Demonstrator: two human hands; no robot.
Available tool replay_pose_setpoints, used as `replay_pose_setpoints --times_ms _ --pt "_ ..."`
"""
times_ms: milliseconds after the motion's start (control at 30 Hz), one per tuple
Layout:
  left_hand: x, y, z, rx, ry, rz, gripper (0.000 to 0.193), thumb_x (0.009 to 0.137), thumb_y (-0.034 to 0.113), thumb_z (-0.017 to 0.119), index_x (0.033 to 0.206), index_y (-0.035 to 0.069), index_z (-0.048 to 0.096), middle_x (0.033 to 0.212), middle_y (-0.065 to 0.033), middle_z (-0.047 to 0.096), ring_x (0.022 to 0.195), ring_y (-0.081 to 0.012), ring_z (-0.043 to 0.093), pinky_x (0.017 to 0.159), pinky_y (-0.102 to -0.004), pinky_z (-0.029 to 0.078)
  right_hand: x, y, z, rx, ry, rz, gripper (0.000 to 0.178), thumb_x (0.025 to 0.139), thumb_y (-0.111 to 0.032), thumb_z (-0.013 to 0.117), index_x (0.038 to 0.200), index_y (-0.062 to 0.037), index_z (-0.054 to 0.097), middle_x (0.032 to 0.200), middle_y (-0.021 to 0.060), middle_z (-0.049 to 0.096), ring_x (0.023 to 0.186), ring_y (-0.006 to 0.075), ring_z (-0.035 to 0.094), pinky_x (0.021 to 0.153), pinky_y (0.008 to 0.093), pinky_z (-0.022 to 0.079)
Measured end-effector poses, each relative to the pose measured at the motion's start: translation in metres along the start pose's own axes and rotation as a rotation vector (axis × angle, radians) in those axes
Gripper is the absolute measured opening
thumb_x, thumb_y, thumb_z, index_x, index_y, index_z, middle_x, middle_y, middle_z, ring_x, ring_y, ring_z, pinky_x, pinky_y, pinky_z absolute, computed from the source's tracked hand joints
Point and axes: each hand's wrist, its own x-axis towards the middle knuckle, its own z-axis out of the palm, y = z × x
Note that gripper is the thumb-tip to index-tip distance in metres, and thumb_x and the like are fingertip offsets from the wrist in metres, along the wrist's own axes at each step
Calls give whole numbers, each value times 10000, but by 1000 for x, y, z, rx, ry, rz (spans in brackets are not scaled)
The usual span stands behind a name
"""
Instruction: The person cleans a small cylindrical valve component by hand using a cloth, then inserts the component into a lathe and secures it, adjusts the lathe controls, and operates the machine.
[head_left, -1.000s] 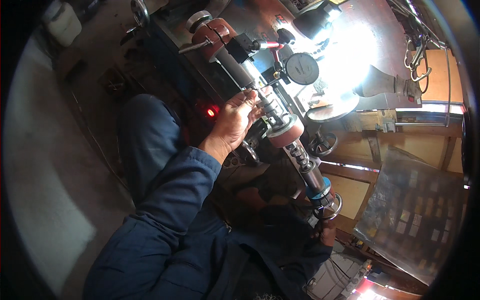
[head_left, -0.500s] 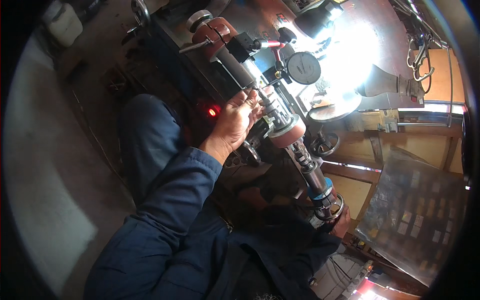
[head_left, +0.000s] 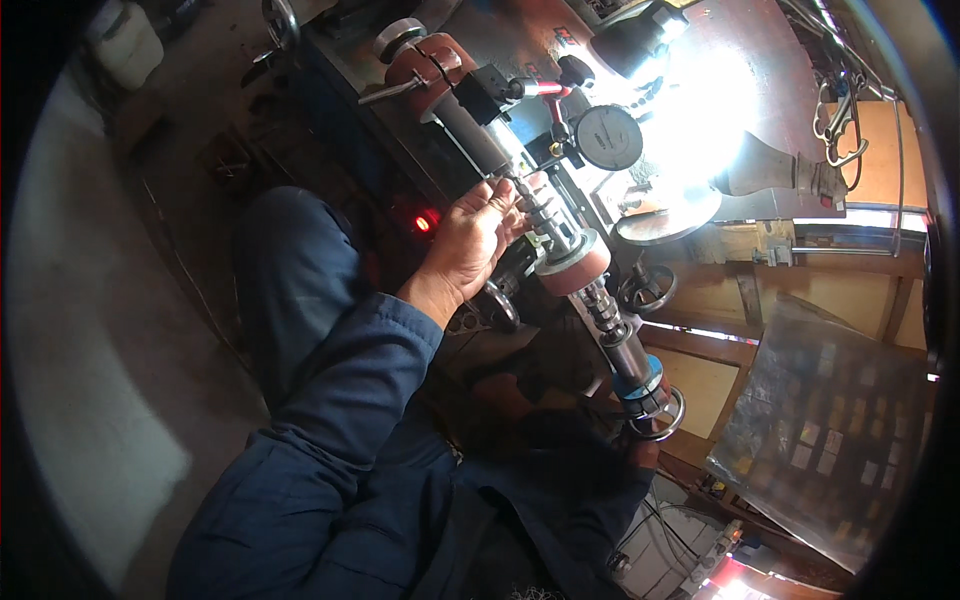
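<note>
A single head-worn fisheye view looks steeply down from above the person's chest, close over a long grey metal shaft (head_left: 545, 215) that runs diagonally from upper centre to lower right. The dark blue left sleeve (head_left: 330, 430) rises from the lower edge. Frame corners are black and edges bend.

I count one round dial gauge (head_left: 607, 137) upper centre, one ribbed metal shaft (head_left: 545, 215) at centre, one red light (head_left: 423, 223) centre-left, two small handwheels (head_left: 645, 290) centre-right, one white bucket (head_left: 127, 42) upper left.
</note>
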Motion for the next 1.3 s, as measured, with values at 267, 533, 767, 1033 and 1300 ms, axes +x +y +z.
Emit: replay_pose_setpoints --times_ms 267,533,767,1033,1300 --pt "0 1 -2 -2 -1 26 112 1043 185 576 1067 106 651 1041 -26 651 983 -148 634 908 -299 537 -62 -13 -41 288 -124 243 358 1029 -422 549 927 -80 579 655 23 529 420 146 452 392 349 436" --pt "2 -1 0 -7 -2 11 110 1040 181 581 1061 102 654 1029 -29 654 966 -142 639 889 -294 545 -59 -75 -35 428 63 188 361 1025 -444 568 925 -98 551 584 -30 414 412 88 420 374 282 408" --pt "1 0 2 -11 26 11 84 1025 149 601 1054 94 657 999 -31 641 934 -151 633 877 -281 552 -28 -68 -39 499 193 225 324 1054 -397 528 1002 -85 598 640 -41 474 433 69 439 379 262 411" --pt "10 -9 -16 -14 9 33 93 1025 150 599 1058 81 652 972 -38 647 915 -166 640 848 -289 549 -2 -62 -36 237 186 135 442 1085 -396 427 1192 -17 628 1031 108 706 881 169 683 762 292 546" --pt "-13 32 -16 557 349 761 153 1021 197 588 1019 44 595 945 -73 687 818 -114 633 661 -245 494 -2 31 -126 53 478 359 364 1027 -334 528 1163 -16 642 903 105 678 833 178 673 713 339 551"
